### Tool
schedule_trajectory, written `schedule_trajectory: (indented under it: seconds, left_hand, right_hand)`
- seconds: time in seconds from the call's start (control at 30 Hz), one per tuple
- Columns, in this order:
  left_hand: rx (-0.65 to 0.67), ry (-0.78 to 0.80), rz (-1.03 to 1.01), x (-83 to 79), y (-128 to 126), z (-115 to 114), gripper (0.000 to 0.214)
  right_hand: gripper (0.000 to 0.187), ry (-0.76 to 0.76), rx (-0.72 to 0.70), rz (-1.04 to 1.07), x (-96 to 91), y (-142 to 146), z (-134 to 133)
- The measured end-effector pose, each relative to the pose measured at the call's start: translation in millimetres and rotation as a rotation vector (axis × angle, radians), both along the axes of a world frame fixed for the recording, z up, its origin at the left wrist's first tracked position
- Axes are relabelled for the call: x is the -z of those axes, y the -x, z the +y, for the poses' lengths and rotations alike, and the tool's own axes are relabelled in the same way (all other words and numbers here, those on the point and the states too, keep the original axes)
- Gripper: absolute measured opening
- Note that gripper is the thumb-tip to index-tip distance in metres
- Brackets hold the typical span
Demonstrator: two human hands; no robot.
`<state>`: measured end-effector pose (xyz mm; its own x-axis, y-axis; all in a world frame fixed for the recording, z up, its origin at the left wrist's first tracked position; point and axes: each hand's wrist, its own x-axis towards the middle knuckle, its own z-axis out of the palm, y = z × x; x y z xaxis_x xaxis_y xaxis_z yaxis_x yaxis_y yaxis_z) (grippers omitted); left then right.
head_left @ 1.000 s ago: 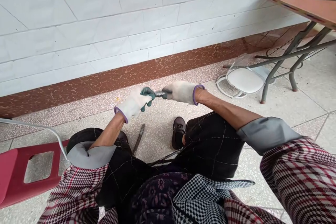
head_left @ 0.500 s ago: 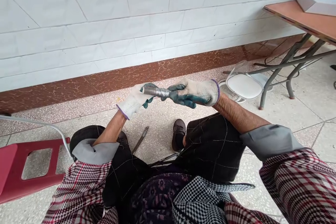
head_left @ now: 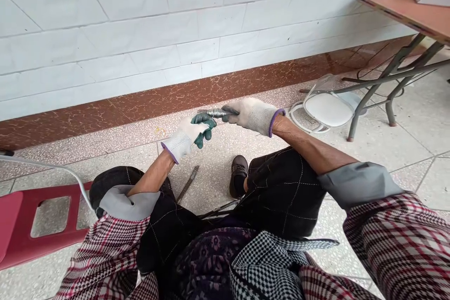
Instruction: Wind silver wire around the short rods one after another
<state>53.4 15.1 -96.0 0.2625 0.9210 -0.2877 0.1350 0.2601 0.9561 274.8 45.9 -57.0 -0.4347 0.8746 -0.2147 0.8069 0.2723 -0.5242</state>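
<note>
Single view: head-worn camera, aimed forward and steeply down. Black checked trousers (head_left: 281,192) and the scarf (head_left: 260,267) filled the near lower field. Left hand (head_left: 193,132) and right hand (head_left: 252,115) lay farther out, near mid-frame. White tiled wall (head_left: 133,14) spanned the top, beyond them; the right edge cropped the bench (head_left: 397,2).

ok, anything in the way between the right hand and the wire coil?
Nothing visible: the gloved right hand is right at one end of the wire coil, the left hand by the other.
</note>
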Motion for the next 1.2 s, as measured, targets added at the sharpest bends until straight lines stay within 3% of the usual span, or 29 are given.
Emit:
schedule_trajectory:
  seconds: [0.1,0.23,0.27,0.4,0.47,0.53,0.63,0.7,0.77,0.83,0.93,1.0,1.1,1.2]
  left_hand:
    - [-0.009,0.015,-0.142,-6.4,-3,-3,0.008]
    - [-0.123,-0.03,-0.14,-14.7,-2,-5,0.003]
    - [-0.132,-0.057,-0.142,-17.4,0,-6,0.006]
    - [0.004,-0.097,-0.302,-26.9,10,-12,0.051]
    - [0.008,-0.09,-0.33,-27.7,13,-12,0.053]
    - [-0.068,-0.097,-0.288,-25.4,12,-11,0.036]
    - [-0.197,-0.105,-0.202,-19.4,7,-5,0.007]
    - [-0.232,-0.108,-0.195,-16.0,4,-1,0.004]
    - [-0.217,-0.122,-0.224,-14.8,3,1,0.007]
    - [-0.164,-0.141,-0.257,-16.4,4,0,0.011]
    - [-0.086,-0.164,-0.262,-22.7,8,-5,0.011]
    - [-0.056,-0.185,-0.245,-27.1,12,-9,0.01]
    - [-0.031,-0.203,-0.247,-28.9,15,-12,0.016]
    - [-0.065,-0.18,-0.216,-22.3,14,-9,0.018]
  right_hand:
    - [0.016,-0.012,0.073,0.065,-11.6,3,-5]
    - [0.017,0.271,0.161,0.428,-17.1,4,-18]
    - [0.018,0.343,0.149,0.519,-16.4,3,-21]
    - [0.03,0.619,-0.049,0.793,-8.8,-2,-26]
    - [0.037,0.717,-0.143,0.802,-3.9,0,-25]
    - [0.038,0.658,-0.138,0.725,0.5,7,-23]
    - [0.025,0.263,-0.002,0.515,4.5,21,-19]
    - [0.017,-0.003,0.057,0.399,4.7,28,-19]
    - [0.017,-0.103,0.062,0.368,3.1,30,-22]
    - [0.023,0.001,0.07,0.452,0.5,27,-26]
    - [0.032,0.351,0.035,0.732,-3.0,18,-34]
    - [0.039,0.508,-0.042,0.884,-3.9,11,-36]
    - [0.047,0.601,-0.155,0.906,-2.9,3,-32]
    - [0.049,0.549,-0.17,0.782,0.7,4,-25]
